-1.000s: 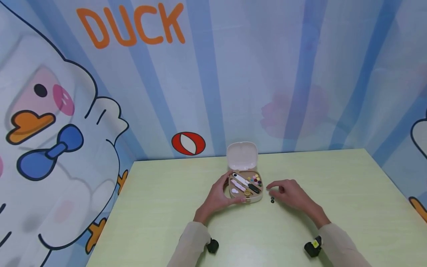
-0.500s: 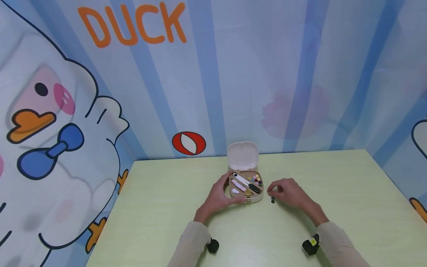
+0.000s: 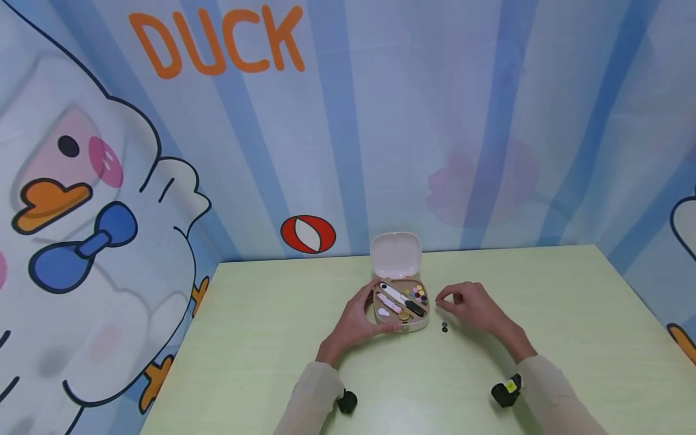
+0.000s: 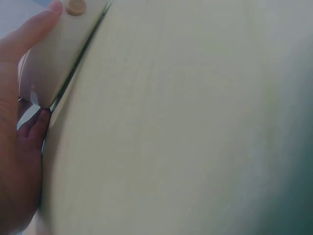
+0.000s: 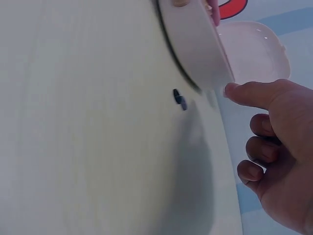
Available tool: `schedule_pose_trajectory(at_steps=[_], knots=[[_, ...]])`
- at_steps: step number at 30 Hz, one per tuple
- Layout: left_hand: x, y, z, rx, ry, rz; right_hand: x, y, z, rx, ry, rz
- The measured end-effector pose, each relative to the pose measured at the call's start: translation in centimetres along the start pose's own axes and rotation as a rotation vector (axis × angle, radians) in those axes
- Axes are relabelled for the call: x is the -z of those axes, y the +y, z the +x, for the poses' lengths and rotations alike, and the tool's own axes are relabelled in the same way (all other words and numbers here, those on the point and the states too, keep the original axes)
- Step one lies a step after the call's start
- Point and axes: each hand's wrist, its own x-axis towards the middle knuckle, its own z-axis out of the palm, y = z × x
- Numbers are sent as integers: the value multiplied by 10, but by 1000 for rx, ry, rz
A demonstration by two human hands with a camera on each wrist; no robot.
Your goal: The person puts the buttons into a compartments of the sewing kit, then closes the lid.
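My left hand [image 3: 356, 317] holds the near left side of a small white case [image 3: 415, 325], thumb along its front; the left wrist view shows the thumb beside the round tan catch [image 4: 76, 6]. The lid [image 3: 396, 254] stands upright. In the brown insert lie a white-and-black tool [image 3: 402, 298], a pale pink tool [image 3: 388, 302], a gold disc [image 3: 404, 314] and several coloured buttons [image 3: 417, 293]. My right hand [image 3: 473, 305] is just right of the case, thumb and forefinger pinched together on something too tiny to make out. Two dark buttons [image 3: 444, 327] lie on the table below it.
The pale green table [image 3: 244, 356] ends at a blue striped cloth backdrop [image 3: 348, 133] with a cartoon duck, close behind the lid. A black wrist camera [image 3: 346, 401] sits at the left sleeve, another wrist camera [image 3: 505, 391] at the right.
My right thumb and forefinger, apart a second ago, have come together near the dark buttons, then moved slightly up and away. The left hand and the case have stayed in place.
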Motion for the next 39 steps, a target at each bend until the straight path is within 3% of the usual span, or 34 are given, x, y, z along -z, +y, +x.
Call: schedule_pose_trajectory(at_steps=[9,23,39], knots=[[0,-1,1,-5,5,7,5,-14,18,1,61,53],[-1,-2,0,-21,14,-16,-19,-19,48,-23,7,96],[1,1,0,-20,5,-6,-25,-17,53,-25,-2,89]])
